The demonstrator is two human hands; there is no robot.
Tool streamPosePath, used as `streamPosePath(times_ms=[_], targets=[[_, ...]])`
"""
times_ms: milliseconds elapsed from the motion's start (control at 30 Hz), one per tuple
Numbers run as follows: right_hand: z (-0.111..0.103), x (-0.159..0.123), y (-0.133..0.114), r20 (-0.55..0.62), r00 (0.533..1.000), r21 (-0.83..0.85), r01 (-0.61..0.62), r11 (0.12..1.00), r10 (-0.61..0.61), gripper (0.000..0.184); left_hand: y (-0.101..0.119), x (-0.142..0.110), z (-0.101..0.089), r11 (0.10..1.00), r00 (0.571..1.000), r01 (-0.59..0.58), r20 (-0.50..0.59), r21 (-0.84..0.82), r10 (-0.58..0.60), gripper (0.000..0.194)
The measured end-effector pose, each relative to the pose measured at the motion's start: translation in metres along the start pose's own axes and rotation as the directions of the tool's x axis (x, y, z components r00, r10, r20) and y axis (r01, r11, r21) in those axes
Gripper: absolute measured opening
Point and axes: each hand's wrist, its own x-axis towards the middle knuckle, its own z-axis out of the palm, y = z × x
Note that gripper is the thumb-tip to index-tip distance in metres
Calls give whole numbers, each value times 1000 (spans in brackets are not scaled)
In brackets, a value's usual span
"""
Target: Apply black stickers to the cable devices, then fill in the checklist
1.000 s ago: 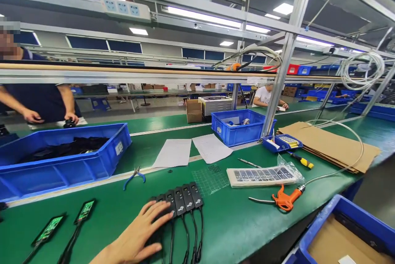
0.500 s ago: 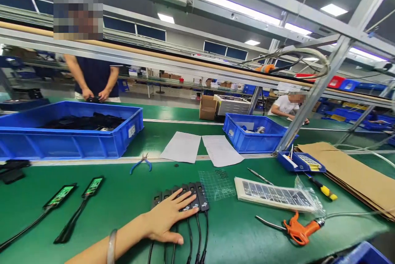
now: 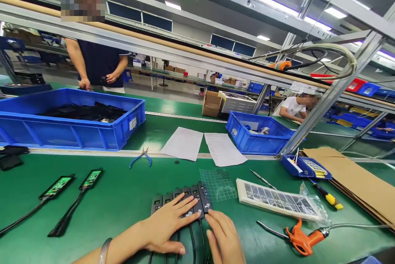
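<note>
Several black cabled modules (image 3: pixel 185 198) lie side by side on the green bench (image 3: pixel 123 202). My left hand (image 3: pixel 168 225) rests flat on them with its fingers spread. My right hand (image 3: pixel 224 239) lies just right of the row, fingers stretched out, its tips touching the rightmost module's cable end. Neither hand grips anything. Two open modules with green circuit boards (image 3: pixel 58 186) (image 3: pixel 91 178) lie to the left, cables trailing toward me.
A clear gridded sheet (image 3: pixel 217 184), a white label tray (image 3: pixel 277 200), an orange air gun (image 3: pixel 300 241) and a yellow screwdriver (image 3: pixel 328 196) lie right. Blue pliers (image 3: pixel 140 158), papers (image 3: pixel 185 144) and blue bins (image 3: pixel 70 118) (image 3: pixel 259 132) stand behind. A person (image 3: pixel 98 60) stands opposite.
My right hand has come into view beside the modules. My left hand stays flat on the row. The view has shifted slightly left and down.
</note>
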Motion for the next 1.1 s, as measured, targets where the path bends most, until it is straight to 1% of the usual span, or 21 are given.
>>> streamPosePath(times_ms=[67, 133, 200, 300, 367, 467, 500, 533, 567, 633, 667, 700, 733, 767, 833, 900, 967, 1033, 1100], targets=[[13, 8, 2, 32, 996, -162, 92, 983, -88, 41, 2, 0, -2, 1000, 1000, 7, 7, -4, -7, 86], [21, 9, 2, 84, 985, -301, 168, 939, -149, 57, 5, 0, -2, 1000, 1000, 16, 10, -7, -16, 86], [22, 3, 1, 118, 976, -351, 215, 911, -185, 66, 10, 0, -1, 1000, 1000, 19, 9, -18, -19, 86], [13, -18, 3, 114, 968, -361, 251, 898, -224, 68, 25, 3, 5, 999, 1000, 2, -3, -50, -2, 86], [6, -37, 7, 105, 966, -346, 257, 902, -235, 69, 39, 6, 9, 998, 1000, -12, 19, -69, 13, 86], [-3, -61, 16, 69, 983, -308, 180, 934, -167, 67, 63, 16, 9, 996, 996, -12, 82, -85, 19, 83], [-6, -66, 18, 54, 987, -288, 162, 944, -153, 65, 69, 20, 8, 996, 995, -2, 101, -90, 11, 81], [-9, -69, 20, 38, 987, -264, 158, 952, -153, 62, 72, 25, 7, 995, 995, 21, 98, -96, -12, 75], [-13, -69, 20, 22, 987, -242, 160, 957, -159, 56, 72, 30, 6, 993, 997, 56, 66, -102, -49, 65], [-21, -65, 20, -6, 989, -198, 145, 969, -150, 40, 61, 44, 2, 985, 988, 136, -63, -106, -143, 42], [-26, -62, 19, -28, 994, -174, 100, 980, -107, 33, 51, 51, 1, 982, 974, 166, -140, -89, -177, 36], [-30, -59, 18, -57, 997, -146, 34, 989, -43, 29, 38, 59, -2, 983, 963, 178, -197, -55, -185, 34], [-33, -56, 16, -74, 997, -112, -38, 993, 30, 27, 23, 67, -5, 986, 965, 164, -209, 9, -159, 35], [-35, -55, 15, -72, 993, -74, -100, 992, 95, 27, 8, 75, -8, 989, 977, 123, -185, 79, -107, 36], [-35, -57, 12, -50, 978, 13, -203, 979, 203, 30, -19, 88, -16, 989, 994, 28, -113, 143, -12, 34], [-32, -61, 8, -43, 950, 116, -303, 946, 310, 33, -40, 97, -22, 989, 995, -37, -83, 145, 50, 27], [-29, -66, 2, -51, 900, 233, -411, 882, 433, 31, -52, 101, -23, 988, 991, -71, -103, 134, 85, 19], [-27, -68, -4, -29, 848, 334, -491, 805, 529, 28, -59, 101, -20, 989, 983, -77, -158, 130, 97, 19], [-28, -68, -8, 19, 804, 419, -547, 725, 595, 25, -58, 99, -15, 992, 965, -31, -256, 126, 63, 23]])
